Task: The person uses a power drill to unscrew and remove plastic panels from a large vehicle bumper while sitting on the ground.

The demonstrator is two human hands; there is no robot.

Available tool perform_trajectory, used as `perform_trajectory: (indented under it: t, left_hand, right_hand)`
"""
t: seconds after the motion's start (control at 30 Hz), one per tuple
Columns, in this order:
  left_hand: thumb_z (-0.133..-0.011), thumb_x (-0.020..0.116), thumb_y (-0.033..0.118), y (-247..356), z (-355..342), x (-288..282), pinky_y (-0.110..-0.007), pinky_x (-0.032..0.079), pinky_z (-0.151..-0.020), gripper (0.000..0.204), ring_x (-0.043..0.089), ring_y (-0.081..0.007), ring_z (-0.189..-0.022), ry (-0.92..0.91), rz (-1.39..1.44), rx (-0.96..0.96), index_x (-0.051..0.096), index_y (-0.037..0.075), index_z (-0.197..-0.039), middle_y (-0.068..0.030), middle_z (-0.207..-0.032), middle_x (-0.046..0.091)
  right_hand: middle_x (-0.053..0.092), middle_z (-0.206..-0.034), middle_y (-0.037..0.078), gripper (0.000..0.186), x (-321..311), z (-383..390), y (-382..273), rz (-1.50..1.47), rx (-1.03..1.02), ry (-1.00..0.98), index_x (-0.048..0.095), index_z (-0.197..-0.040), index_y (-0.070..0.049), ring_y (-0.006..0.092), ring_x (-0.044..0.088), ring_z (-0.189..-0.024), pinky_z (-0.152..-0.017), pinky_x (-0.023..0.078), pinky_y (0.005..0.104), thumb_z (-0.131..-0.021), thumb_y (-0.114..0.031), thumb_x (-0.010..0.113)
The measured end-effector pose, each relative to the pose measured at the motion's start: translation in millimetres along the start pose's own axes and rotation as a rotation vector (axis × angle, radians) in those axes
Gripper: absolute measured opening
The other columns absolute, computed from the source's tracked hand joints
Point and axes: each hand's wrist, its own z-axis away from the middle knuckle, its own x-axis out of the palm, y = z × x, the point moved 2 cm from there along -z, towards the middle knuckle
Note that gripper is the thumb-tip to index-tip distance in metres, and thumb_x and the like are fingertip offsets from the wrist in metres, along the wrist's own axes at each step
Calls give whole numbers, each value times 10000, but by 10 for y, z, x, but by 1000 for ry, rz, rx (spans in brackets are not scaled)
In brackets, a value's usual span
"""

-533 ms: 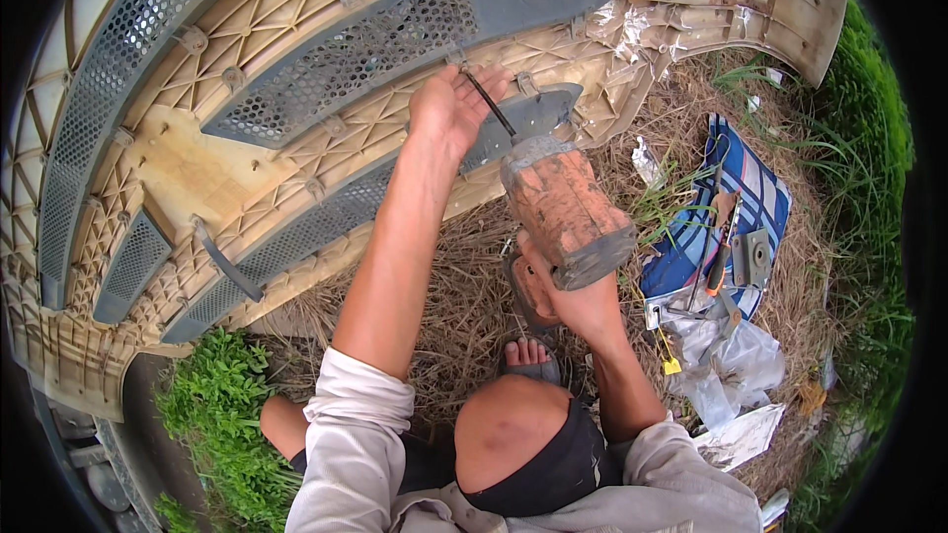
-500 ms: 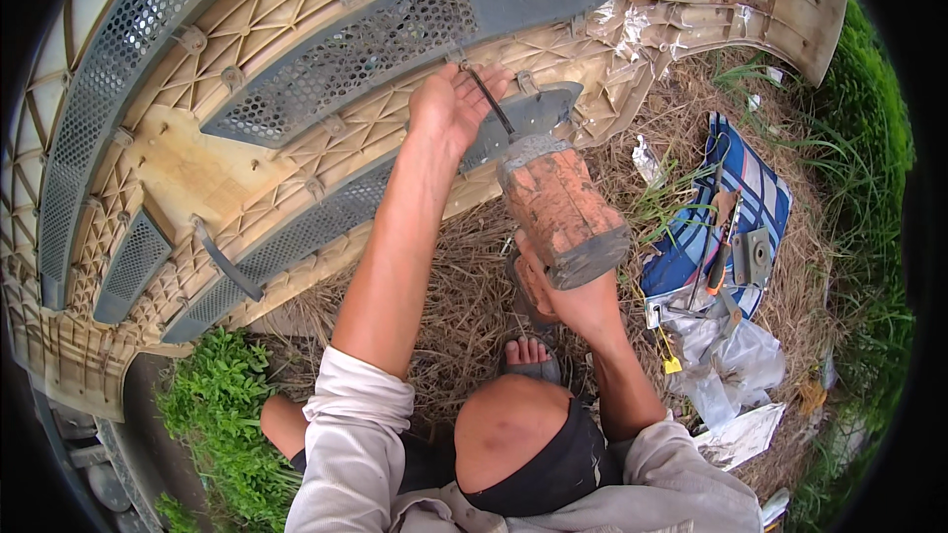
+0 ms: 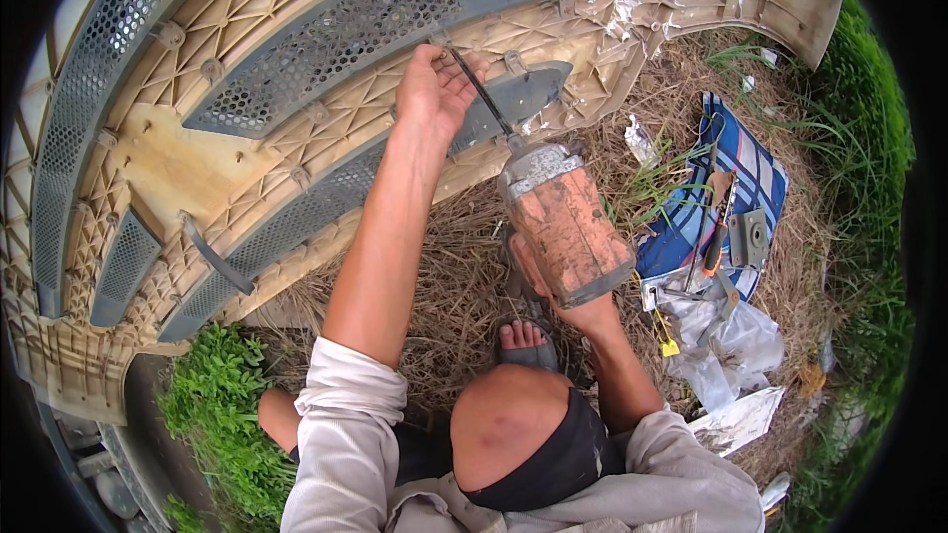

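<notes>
My right hand, partly hidden, grips the handle of a worn orange power tool with a battered silver nose. A long dark shaft runs from the tool up to a mounting tab beside the upper grey mesh insert. At that far end my left hand is loosely closed, thumb and fingers curled by the shaft tip; what they pinch is hidden. The insert sits in a large beige ribbed plastic panel, above a second, longer mesh strip.
A blue plaid cloth on dry grass at the right carries an orange-handled screwdriver, metal pieces and cords, beside crumpled plastic bags. Green weeds grow at lower left. My knee is bent below my hands.
The view has shifted slightly, so the panel sits higher and further left. The power tool has turned and tipped a little, and my left fingers are more curled at the shaft's end.
</notes>
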Motion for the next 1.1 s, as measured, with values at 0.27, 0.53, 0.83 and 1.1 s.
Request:
perform_trajectory:
  t: [0.27,0.53,0.83,1.1]
  left_hand:
    - [-893,418,314,119,521,-970,-326,437,-608,383,550,-227,-701,-190,-61,113,574,-28,-964,-140,-850,600]
    - [-1065,431,301,508,639,-1449,-263,389,-618,406,474,-121,-695,-61,-133,256,617,-51,-1147,-33,-835,553]
    - [-1063,439,210,630,438,-1546,-283,442,-741,307,535,-130,-810,-121,-134,293,612,-35,-1128,-38,-922,597]
    - [-1041,479,186,625,482,-1611,-288,443,-745,257,545,-147,-821,-89,-98,277,612,-25,-1102,-51,-938,605]
  right_hand:
    - [708,-1095,158,498,231,3,-38,-252,43,-120,645,-1175,8,281,684,-1004,-904,525,369,-716,-116,794]
    - [687,-1189,128,493,789,-241,-403,-466,116,-280,605,-1247,26,187,665,-1074,-932,517,315,-774,-10,743]
    - [688,-1184,123,569,971,-269,-603,-331,193,-320,544,-1315,33,153,653,-1065,-932,515,303,-782,2,741]
    - [684,-1184,121,523,925,-269,-729,-382,254,-340,553,-1297,37,156,651,-1055,-928,510,306,-804,-11,722]
